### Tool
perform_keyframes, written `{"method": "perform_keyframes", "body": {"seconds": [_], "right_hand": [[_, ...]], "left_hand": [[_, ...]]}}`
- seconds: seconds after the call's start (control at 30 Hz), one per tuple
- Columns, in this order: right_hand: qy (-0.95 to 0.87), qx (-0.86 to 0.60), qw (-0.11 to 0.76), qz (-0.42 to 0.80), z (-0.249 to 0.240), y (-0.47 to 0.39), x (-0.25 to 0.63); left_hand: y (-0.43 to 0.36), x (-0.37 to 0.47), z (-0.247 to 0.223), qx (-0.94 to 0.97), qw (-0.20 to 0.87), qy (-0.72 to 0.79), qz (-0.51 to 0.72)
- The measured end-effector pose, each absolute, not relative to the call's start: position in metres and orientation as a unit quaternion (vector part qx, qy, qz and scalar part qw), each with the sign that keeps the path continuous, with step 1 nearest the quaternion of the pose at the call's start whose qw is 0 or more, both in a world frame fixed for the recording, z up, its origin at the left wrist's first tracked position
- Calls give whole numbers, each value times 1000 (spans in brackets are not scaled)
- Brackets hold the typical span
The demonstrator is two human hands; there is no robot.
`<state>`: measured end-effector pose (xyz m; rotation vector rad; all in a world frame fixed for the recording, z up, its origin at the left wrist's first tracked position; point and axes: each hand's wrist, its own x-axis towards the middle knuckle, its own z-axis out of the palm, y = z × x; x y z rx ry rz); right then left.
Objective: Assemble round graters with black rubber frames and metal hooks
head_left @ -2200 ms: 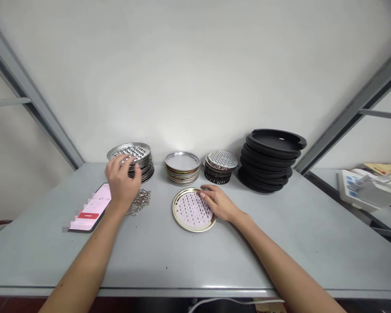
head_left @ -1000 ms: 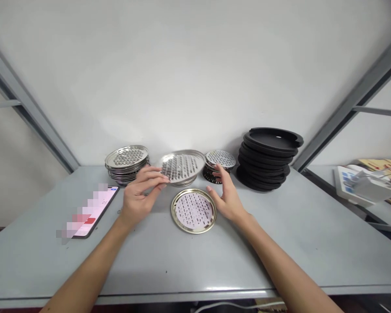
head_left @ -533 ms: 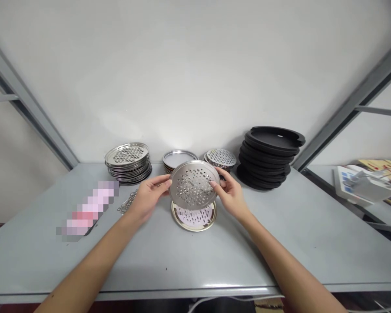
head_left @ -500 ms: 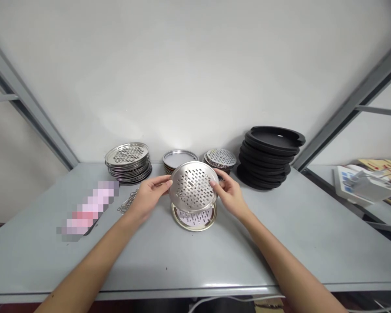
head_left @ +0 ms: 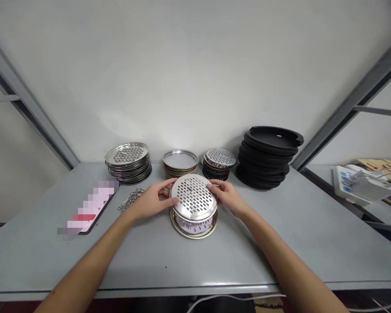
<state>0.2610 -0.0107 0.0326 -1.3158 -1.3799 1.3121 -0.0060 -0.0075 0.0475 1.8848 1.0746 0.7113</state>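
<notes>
A round slotted metal plate (head_left: 193, 198) is held between my two hands, tilted slightly toward me. My left hand (head_left: 154, 199) grips its left rim, thumb on top. My right hand (head_left: 227, 194) pinches the right rim, its thumb on the upper face. Just below lies a round metal tray (head_left: 195, 236) on the table, its shiny inside reflecting the slots. The held plate hides most of that tray, and I cannot tell whether the two touch.
Along the wall stand a stack of slotted metal trays (head_left: 127, 158), a stack of plain trays (head_left: 180, 160), a stack of slotted discs (head_left: 220, 158) and a stack of black round pans (head_left: 270, 150). Small metal hooks (head_left: 130, 200) and a partly blurred phone (head_left: 101, 204) lie left on the grey table (head_left: 169, 269).
Both hands have lowered the slotted plate toward me and tipped it flatter over the tray. The tray appears slightly nearer to me.
</notes>
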Motion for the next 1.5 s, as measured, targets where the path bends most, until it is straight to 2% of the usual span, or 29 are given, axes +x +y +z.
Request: {"method": "perform_keyframes", "body": {"seconds": [0.13, 0.27, 0.37, 0.53, 0.63, 1.1, 1.5], "right_hand": [[-570, -525, 353, 524, 28, -11, 263], [-595, -514, 297, 542, 21, -12, 262], [-630, -525, 287, 494, 18, -10, 262], [-700, -559, 293, 334, 18, -7, 266], [-706, -577, 288, 292, 19, -7, 267], [-709, -575, 273, 305, 18, -4, 266], [-730, -566, 266, 276, 13, -4, 267]], "left_hand": [[-8, -14, 41, 849, 322, 385, 163], [-6, -13, 26, 879, 297, 358, 104], [-7, -11, 19, 883, 278, 362, 105], [-10, -6, 24, 879, 268, 375, 117], [-11, -4, 27, 882, 269, 360, 141], [-15, 2, 29, 871, 277, 371, 163], [-16, 2, 27, 893, 233, 361, 137]]}}
